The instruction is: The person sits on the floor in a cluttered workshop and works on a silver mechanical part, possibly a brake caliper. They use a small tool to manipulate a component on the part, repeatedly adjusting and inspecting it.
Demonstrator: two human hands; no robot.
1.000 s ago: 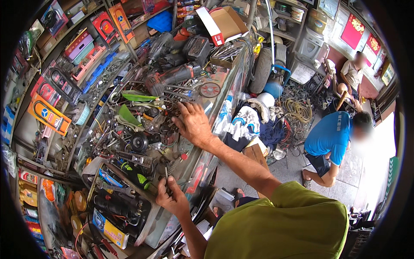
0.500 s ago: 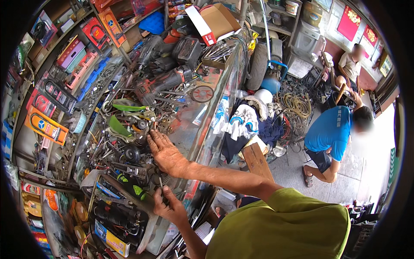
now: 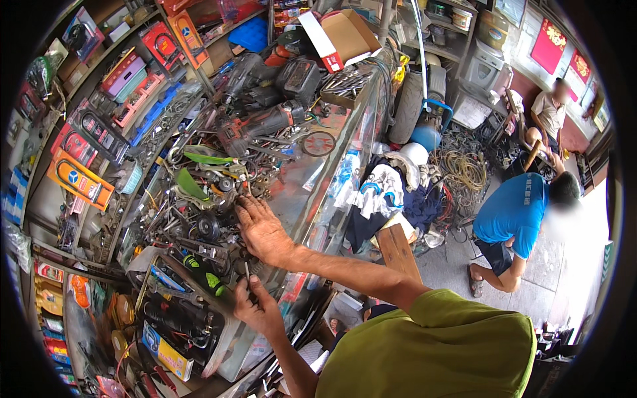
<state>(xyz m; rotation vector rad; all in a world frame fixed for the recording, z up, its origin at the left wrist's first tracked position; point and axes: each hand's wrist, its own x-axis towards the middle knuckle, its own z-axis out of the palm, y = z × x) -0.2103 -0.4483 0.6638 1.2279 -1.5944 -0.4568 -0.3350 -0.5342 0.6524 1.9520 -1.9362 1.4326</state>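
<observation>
As fingers (image 3: 241, 296) pinch, metal rod (image 3: 247, 270) juts

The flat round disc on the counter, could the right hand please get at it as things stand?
Probably yes: the disc lies uncovered, and mostly bare counter separates it from the right hand.

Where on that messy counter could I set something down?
The glass countertop shows a bare patch between the right hand and the reddish round disc. It's crowded with loose metal parts left of that hand and power tools beyond.
</observation>
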